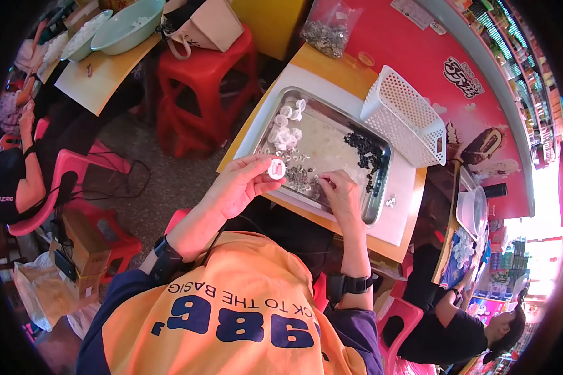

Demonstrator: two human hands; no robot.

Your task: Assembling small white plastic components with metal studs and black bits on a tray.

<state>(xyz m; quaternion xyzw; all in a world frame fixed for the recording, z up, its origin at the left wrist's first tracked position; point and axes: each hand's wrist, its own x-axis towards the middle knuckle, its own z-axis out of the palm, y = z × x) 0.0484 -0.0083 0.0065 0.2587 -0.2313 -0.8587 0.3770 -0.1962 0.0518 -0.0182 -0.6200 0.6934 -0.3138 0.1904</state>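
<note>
My left hand (247, 181) pinches a round white plastic part (276, 168) between thumb and fingers, with its face turned up and a small pinkish piece showing in its middle. Over the near side of a shallow metal tray (329, 134), the fingertips of my right hand (342, 195) are pressed together; whatever they hold is too small to tell. Between my hands lies a scatter of small shiny parts (299, 176) in the tray. Several white plastic parts (285, 136) are heaped along its left side, and small black parts (365, 150) lie at its right.
A white perforated basket (406, 119) stands beyond the tray's right side. Behind the tray is a clear bag (327, 34) of shiny parts. A few small pieces (391, 201) lie on the white tabletop. Red stools (200, 94) stand left; co-workers sit left and right (447, 322).
</note>
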